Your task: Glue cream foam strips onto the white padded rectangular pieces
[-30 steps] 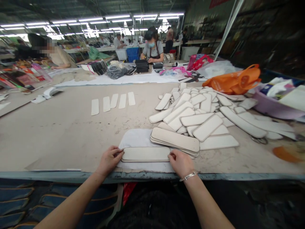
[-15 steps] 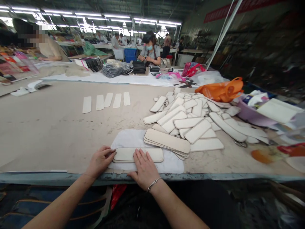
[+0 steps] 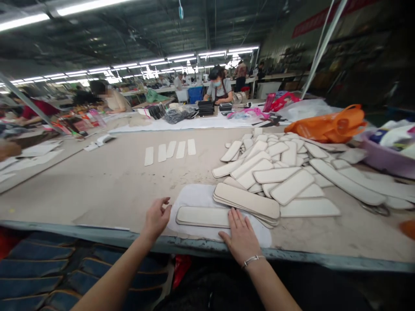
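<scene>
A long off-white strip with rounded corners and a dark edge [image 3: 202, 216] lies on a white cloth [image 3: 194, 196] near the table's front edge; a second edge shows just beneath it. My right hand [image 3: 241, 235] rests flat on the strip's right end, fingers stretched out. Left of the strip, apart from it, my left hand [image 3: 157, 219] hovers with curved fingers, the thumb away from the index finger and nothing visible between them. Touching the cloth's upper right is a small stack of similar beige strips [image 3: 246, 201].
Behind the stack spreads a heap of loose off-white strips [image 3: 275, 160]. Several small white pieces [image 3: 180, 150] lie in a row farther back. An orange bag [image 3: 327, 125] and a purple basin [image 3: 385, 153] stand at the right. Across the table sits a co-worker [image 3: 218, 88].
My left hand has come off the strip's left end and its fingers have parted. My right hand has shifted to the strip's right end. The view has swung left and up.
</scene>
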